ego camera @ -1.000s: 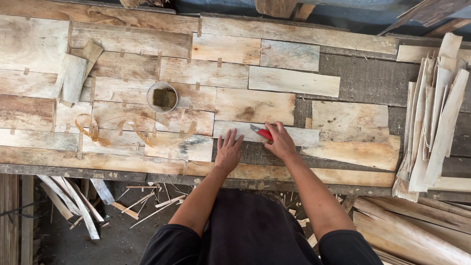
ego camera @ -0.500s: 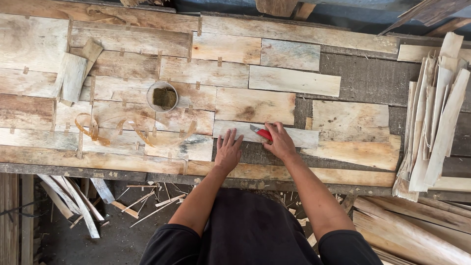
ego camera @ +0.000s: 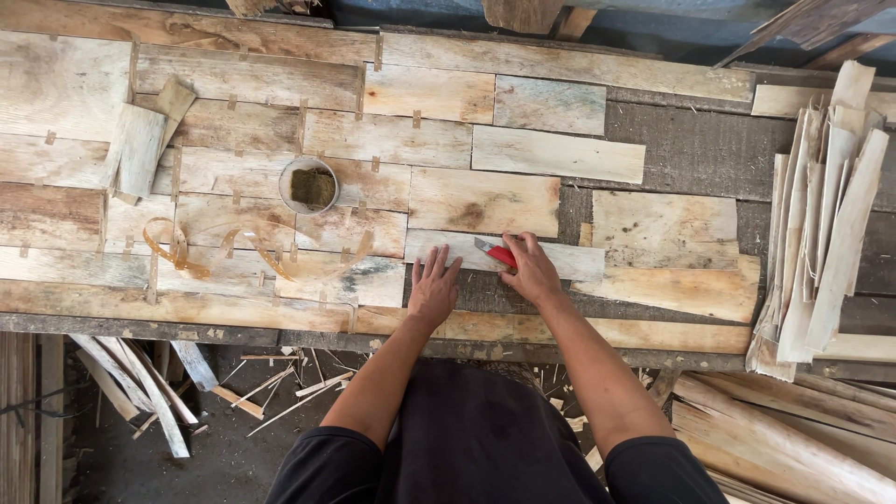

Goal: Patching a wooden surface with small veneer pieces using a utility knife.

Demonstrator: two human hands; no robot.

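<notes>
Bench (ego camera: 672,140) covered with patched veneer sheets; 2 hands at its near edge.
Left hand (ego camera: 434,287) flat, fingers spread, pressing a veneer strip (ego camera: 569,261). Right hand (ego camera: 530,271) grips a red utility knife (ego camera: 495,252), blade on the same strip. Round tin (ego camera: 309,186) well left.

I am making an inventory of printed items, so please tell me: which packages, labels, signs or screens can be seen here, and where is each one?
None in view: only bare pale wooden veneer sheets on the bench, with no label, sign or screen.
</notes>
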